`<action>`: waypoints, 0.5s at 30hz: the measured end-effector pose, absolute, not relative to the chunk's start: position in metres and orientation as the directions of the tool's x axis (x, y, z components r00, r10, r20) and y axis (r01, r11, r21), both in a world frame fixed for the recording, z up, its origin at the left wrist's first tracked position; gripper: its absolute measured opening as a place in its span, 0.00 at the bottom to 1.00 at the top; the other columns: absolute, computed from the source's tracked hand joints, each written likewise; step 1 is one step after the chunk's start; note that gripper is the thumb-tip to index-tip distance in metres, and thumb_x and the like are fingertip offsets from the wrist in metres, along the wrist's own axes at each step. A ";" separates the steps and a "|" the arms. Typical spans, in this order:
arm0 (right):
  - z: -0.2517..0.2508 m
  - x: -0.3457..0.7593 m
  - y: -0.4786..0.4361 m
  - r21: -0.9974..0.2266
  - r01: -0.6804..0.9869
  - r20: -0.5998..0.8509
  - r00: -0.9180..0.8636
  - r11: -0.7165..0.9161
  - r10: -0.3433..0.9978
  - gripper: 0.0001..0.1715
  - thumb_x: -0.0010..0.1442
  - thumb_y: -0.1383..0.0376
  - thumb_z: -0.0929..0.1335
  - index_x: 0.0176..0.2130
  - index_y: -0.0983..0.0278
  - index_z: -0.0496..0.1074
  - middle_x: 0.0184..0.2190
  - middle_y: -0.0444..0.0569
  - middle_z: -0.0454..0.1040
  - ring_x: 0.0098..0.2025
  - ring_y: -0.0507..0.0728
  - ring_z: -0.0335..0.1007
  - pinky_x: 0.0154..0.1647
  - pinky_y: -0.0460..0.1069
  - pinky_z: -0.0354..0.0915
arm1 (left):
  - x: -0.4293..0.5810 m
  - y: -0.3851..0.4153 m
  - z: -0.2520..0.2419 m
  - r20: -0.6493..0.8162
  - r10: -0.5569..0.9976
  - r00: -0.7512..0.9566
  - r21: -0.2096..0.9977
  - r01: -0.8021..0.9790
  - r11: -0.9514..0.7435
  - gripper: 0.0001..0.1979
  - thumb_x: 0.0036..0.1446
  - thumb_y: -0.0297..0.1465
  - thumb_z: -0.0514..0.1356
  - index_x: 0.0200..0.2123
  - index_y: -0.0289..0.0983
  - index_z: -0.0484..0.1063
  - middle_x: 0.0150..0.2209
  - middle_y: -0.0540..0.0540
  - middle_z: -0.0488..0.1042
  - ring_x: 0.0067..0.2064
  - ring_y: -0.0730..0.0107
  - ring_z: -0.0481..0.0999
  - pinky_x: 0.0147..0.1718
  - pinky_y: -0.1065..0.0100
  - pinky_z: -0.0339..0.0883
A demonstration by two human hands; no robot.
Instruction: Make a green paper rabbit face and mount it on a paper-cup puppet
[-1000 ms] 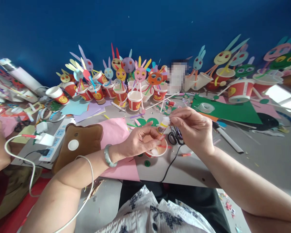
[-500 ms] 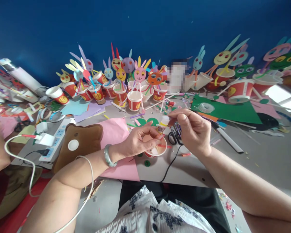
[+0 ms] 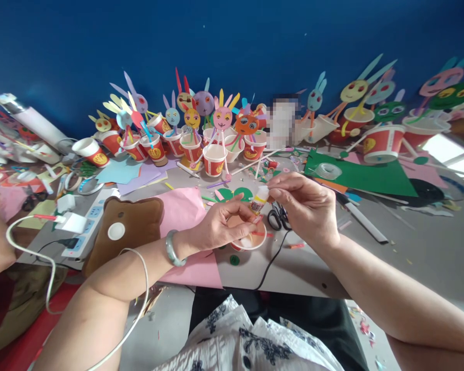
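Note:
A small glue bottle (image 3: 257, 205) with a white top and a yellow printed label stands nearly upright between my hands. My left hand (image 3: 218, 222) is closed on its lower part with thumb and fingers. The fingertips of my right hand (image 3: 311, 206) pinch at its white cap (image 3: 262, 192) from the right. Just below sits a paper cup (image 3: 263, 240) with a pale rim, partly hidden by my left hand. Black-handled scissors (image 3: 274, 219) lie right of the cup, partly behind my right hand. Green paper pieces (image 3: 225, 195) lie behind my left hand.
Red paper cups with paper rabbit figures (image 3: 215, 161) line the back by the blue wall. A brown bread-shaped pad (image 3: 135, 219), pink paper (image 3: 181, 211) and a power strip (image 3: 90, 224) are at left. Green paper (image 3: 355, 178) and a box cutter (image 3: 365, 221) lie at right.
My right thumb has come down from its raised position, and the right fingers now close at the bottle's cap. My left hand has stayed in place with the glue bottle.

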State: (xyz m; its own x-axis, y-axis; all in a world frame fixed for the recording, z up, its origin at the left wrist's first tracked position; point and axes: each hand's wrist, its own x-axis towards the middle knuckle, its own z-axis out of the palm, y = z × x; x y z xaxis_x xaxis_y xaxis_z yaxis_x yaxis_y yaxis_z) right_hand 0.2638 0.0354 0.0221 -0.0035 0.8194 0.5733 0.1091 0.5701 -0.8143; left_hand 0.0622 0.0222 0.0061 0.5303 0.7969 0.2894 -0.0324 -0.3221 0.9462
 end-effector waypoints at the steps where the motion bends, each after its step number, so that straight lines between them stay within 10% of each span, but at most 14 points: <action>1: 0.024 0.263 0.034 -0.804 0.136 0.584 -0.004 0.579 0.812 0.10 0.60 0.56 0.76 0.31 0.57 0.78 0.33 0.47 0.79 0.34 0.56 0.76 0.32 0.51 0.74 | 0.062 0.022 0.006 0.287 0.798 0.530 0.946 -0.028 -0.322 0.15 0.60 0.44 0.66 0.33 0.38 0.75 0.33 0.48 0.82 0.38 0.67 0.80 0.70 0.51 0.50; 15: 0.024 0.263 0.030 -0.747 0.318 0.602 -0.052 0.584 0.797 0.08 0.66 0.59 0.68 0.34 0.58 0.72 0.34 0.48 0.78 0.30 0.56 0.73 0.34 0.54 0.71 | 0.064 0.021 0.005 0.280 0.808 0.518 0.946 -0.006 -0.324 0.14 0.59 0.43 0.67 0.32 0.39 0.75 0.31 0.49 0.81 0.36 0.68 0.79 0.70 0.52 0.51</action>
State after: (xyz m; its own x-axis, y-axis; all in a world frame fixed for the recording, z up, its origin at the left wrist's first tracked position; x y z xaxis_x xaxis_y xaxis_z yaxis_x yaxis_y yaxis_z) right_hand 0.2629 0.0295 0.0240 -0.0521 0.7971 0.6016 0.3183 0.5842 -0.7466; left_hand 0.0644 0.0207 0.0048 0.5179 0.8083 0.2800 -0.0057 -0.3241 0.9460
